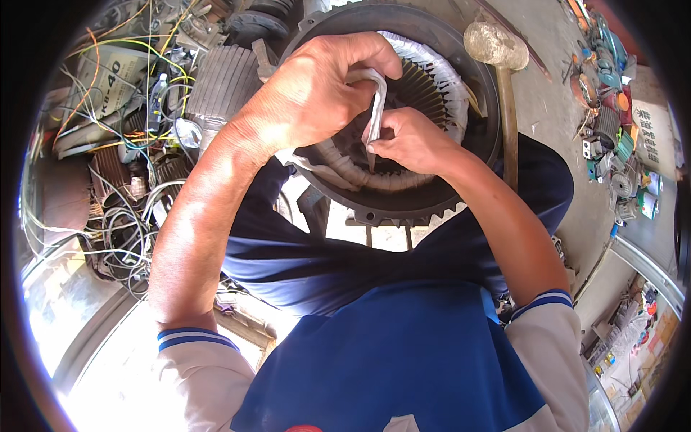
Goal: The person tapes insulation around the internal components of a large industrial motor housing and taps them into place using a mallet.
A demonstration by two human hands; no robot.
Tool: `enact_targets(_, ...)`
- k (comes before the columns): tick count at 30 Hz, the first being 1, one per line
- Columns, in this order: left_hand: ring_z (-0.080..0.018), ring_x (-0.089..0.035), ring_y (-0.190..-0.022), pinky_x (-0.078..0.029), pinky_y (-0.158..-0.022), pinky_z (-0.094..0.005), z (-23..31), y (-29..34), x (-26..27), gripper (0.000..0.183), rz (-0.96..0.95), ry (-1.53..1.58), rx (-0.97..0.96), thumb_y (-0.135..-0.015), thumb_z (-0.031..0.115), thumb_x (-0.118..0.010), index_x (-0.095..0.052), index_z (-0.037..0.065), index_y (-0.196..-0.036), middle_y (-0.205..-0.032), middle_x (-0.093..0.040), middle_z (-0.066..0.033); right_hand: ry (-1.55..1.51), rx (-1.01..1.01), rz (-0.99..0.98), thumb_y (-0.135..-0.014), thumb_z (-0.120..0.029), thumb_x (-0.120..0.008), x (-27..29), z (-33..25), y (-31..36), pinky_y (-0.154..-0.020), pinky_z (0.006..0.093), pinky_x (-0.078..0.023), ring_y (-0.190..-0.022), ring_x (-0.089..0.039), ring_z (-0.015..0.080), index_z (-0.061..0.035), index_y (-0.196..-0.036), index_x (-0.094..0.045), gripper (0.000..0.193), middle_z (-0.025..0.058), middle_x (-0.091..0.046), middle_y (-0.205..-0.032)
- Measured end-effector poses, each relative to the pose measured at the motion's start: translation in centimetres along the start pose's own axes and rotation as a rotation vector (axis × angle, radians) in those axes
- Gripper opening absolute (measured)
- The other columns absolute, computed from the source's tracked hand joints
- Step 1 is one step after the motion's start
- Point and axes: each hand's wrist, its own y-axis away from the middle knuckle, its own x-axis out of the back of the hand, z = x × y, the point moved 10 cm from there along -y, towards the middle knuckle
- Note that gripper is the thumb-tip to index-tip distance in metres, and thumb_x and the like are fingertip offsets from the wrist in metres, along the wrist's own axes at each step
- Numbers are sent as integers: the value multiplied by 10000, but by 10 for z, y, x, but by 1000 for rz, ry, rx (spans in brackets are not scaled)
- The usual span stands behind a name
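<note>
Here, a person's left hand [317,90] pinching a white strip [378,102], right hand [417,138] gripping its lower part, over a round housing [392,204].

So the motor housing [491,137] sits just in front of the person's legs [360,270], stator winding ring [452,83] inside it, mallet [507,93] along its right side, finned motor casing [224,85] and wires [132,225] off left.

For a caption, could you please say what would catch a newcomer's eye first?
First, the dark round housing at top centre, with a pale coil ring inside. Over it, the left hand and right hand hold a white strip. A mallet is at the housing's right, tangled wires far left.
</note>
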Motion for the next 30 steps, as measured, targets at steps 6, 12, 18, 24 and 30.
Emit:
enact_targets(6,-104,-605,-774,-502,-705,-281,3,5,-1,257,-50,24,-5,-871,-69,-556,-689,-6,-1082,-873,-671,-61,353,-138,-132,-853,-146,-701,-26,24,-7,-845,448,-541,-940,-719,385,-49,-1010,-756,194,224,-741,-948)
enact_targets(12,-168,-668,-846,-539,-756,-325,12,16,-14,295,-182,74,46,-831,-165,-529,-673,-11,-1038,-944,-694,-99,391,-364,-13,-822,-151,-717,-17,69,-13,-868,483,-558,-1012,-713,401,-61,-1023,-776,228,211,-746,-1001)
enact_targets(18,-321,-692,-809,-564,-686,-410,68,107,-48,192,-781,-53,-61,-819,52,-721,-646,89,-992,-895,-678,-97,360,-252,6,-833,-101,-667,-40,51,-16,-852,510,-573,-968,-704,453,-10,-951,-769,180,260,-730,-984)
enact_targets(24,-300,-679,-809,-533,-729,-434,-9,54,-28,81,-697,-342,232,-899,115,-710,-664,53,-874,-777,-618,-110,369,-291,146,-816,-65,-635,-12,46,37,-839,494,-576,-935,-717,428,-30,-997,-776,232,235,-741,-945)
enact_targets(30,-408,-711,-947,-556,-776,-491,-133,30,-141,186,-1075,-611,343,-878,103,-596,-749,10,-927,-949,-736,-233,466,-257,91,-863,-80,-590,-23,33,38,-813,489,-580,-880,-725,410,-45,-1040,-767,254,213,-747,-907)
